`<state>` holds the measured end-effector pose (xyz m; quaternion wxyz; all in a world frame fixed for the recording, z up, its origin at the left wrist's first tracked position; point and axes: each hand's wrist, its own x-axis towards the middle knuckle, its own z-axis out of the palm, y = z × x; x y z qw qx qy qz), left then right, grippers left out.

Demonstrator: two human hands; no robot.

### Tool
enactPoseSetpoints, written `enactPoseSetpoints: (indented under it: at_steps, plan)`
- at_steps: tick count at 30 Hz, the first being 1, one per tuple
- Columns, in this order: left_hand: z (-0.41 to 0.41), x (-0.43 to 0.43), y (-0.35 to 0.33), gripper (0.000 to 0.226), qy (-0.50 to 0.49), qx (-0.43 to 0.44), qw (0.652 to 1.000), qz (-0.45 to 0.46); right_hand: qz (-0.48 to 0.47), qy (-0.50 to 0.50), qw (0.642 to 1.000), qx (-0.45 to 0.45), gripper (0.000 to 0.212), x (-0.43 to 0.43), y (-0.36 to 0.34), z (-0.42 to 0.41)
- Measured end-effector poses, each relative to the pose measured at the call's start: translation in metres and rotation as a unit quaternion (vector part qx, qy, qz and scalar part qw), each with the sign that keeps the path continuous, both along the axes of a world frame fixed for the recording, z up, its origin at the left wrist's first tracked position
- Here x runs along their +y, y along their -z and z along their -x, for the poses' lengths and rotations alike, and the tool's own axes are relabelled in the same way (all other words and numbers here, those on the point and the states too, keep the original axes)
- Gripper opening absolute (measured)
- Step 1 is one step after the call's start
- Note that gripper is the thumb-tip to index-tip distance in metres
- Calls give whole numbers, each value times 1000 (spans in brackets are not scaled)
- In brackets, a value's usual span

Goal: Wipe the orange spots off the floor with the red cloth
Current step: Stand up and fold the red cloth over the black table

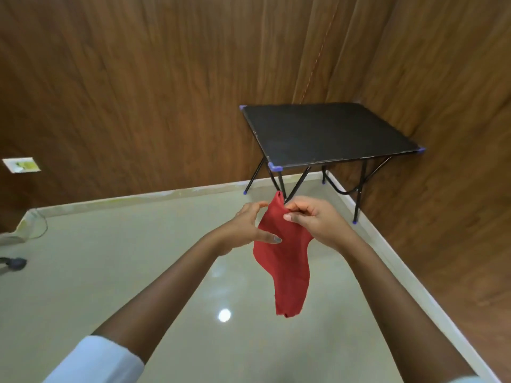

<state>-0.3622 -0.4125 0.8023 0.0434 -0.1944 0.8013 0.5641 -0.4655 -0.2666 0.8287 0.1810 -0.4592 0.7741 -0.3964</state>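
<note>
A red cloth (284, 261) hangs in the air in front of me, above the pale glossy floor (116, 272). My right hand (315, 221) pinches its upper edge between thumb and fingers. My left hand (250, 226) touches the cloth's left edge, thumb on the front and fingers curled near the top corner. The cloth's lower end dangles free. No orange spots show on the floor in this view.
A black folding table (326, 134) with blue corner caps stands in the far right corner against brown wood-panelled walls (138, 92). A cable (41, 225) and a dark object (16, 262) lie at the far left. A white wall plate (21, 164) sits on the left wall.
</note>
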Motion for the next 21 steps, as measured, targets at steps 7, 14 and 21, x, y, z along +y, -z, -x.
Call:
enactPoseSetpoints:
  at_steps: [7, 14, 21]
  plan:
    - [86, 25, -21, 26, 103, 9, 992, -76, 8, 12, 1000, -6, 10, 53, -38, 93]
    - [167, 69, -35, 19, -1, 71, 970, -232, 75, 126, 987, -64, 6, 96, -30, 185]
    - [229, 77, -50, 19, -69, 103, 947, -296, 58, 249, 923, -288, 55, 109, 40, 218]
